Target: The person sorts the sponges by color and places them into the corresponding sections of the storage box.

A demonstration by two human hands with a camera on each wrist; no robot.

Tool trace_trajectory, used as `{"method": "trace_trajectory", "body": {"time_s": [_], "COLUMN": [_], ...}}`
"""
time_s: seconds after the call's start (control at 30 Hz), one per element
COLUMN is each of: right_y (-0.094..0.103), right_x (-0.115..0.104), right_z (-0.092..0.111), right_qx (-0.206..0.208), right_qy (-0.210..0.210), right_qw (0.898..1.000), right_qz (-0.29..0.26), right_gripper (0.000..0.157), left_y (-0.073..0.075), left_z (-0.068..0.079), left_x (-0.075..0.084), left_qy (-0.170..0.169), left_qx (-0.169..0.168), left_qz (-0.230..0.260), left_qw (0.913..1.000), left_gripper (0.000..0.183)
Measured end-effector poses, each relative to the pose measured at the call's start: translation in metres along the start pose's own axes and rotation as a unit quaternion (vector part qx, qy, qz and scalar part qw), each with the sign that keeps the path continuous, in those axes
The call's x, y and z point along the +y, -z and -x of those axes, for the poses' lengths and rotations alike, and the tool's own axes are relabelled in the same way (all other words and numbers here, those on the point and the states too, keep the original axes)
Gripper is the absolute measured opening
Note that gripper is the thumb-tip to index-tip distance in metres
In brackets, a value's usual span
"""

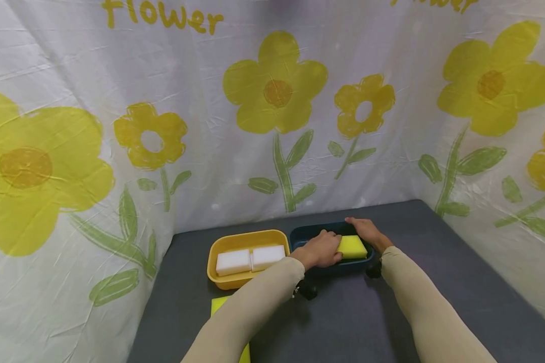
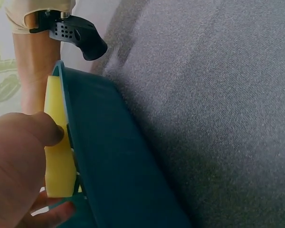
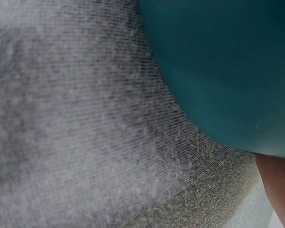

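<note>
A yellow sponge block [image 1: 353,247] sits in a dark teal plastic tub [image 1: 318,270] toward the back of the table. My left hand [image 1: 320,248] reaches over the tub's front rim and grips the left part of the block. Seen from the left wrist, the thumb presses the near side of the sponge [image 2: 59,166], with fingers around its end. My right hand [image 1: 369,234] holds the tub's right end, fingertips at the far rim. From the right wrist, the tub's outer wall [image 3: 223,80] hides most of that hand.
Left of the teal tub stands a yellow tub [image 1: 230,285] with white sponge blocks [image 1: 233,262] inside. A flat yellow piece [image 1: 219,304] lies partly hidden under my left forearm. The dark grey tabletop [image 1: 340,322] ends at white curtains [image 1: 209,176] printed with flowers.
</note>
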State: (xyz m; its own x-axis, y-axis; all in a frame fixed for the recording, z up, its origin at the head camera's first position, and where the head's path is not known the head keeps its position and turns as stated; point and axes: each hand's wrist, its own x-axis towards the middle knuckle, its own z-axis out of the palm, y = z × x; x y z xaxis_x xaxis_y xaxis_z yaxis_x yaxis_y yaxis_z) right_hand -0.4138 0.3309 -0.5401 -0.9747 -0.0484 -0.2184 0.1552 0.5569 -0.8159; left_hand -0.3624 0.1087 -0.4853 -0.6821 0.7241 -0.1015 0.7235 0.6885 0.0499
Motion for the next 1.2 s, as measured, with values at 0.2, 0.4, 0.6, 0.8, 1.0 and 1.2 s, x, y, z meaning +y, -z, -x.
{"method": "trace_trajectory", "body": {"time_s": [0.2, 0.4, 0.6, 0.8, 1.0, 1.2], "right_y": [-0.003, -0.003, -0.002, -0.002, -0.001, 0.000], "right_x": [-0.001, -0.003, -0.004, -0.004, -0.003, -0.001], "right_z": [0.003, 0.003, 0.001, -0.001, -0.001, 0.001], "right_qx": [0.005, 0.003, -0.001, -0.001, 0.003, 0.003], "right_qy": [-0.007, -0.013, 0.001, 0.009, 0.007, 0.003], "right_qw": [1.000, 1.000, 1.000, 1.000, 1.000, 1.000], "right_qz": [-0.010, -0.020, -0.004, -0.004, -0.011, 0.002], "right_gripper": [0.076, 0.074, 0.070, 0.068, 0.068, 0.069], "left_y": [-0.005, -0.011, -0.047, -0.085, -0.080, -0.039], "left_z": [-0.004, -0.007, -0.035, -0.064, -0.060, -0.023], "left_x": [0.000, -0.002, -0.017, -0.033, -0.032, -0.014], "left_qy": [-0.009, -0.016, 0.004, 0.023, 0.011, 0.019], "left_qx": [0.011, 0.032, 0.045, 0.070, 0.076, 0.059], "left_qz": [0.011, 0.026, 0.062, 0.114, 0.114, 0.109], "left_qw": [0.9998, 0.9990, 0.9970, 0.9907, 0.9905, 0.9921], "left_gripper": [0.049, 0.047, 0.053, 0.059, 0.062, 0.073]}}
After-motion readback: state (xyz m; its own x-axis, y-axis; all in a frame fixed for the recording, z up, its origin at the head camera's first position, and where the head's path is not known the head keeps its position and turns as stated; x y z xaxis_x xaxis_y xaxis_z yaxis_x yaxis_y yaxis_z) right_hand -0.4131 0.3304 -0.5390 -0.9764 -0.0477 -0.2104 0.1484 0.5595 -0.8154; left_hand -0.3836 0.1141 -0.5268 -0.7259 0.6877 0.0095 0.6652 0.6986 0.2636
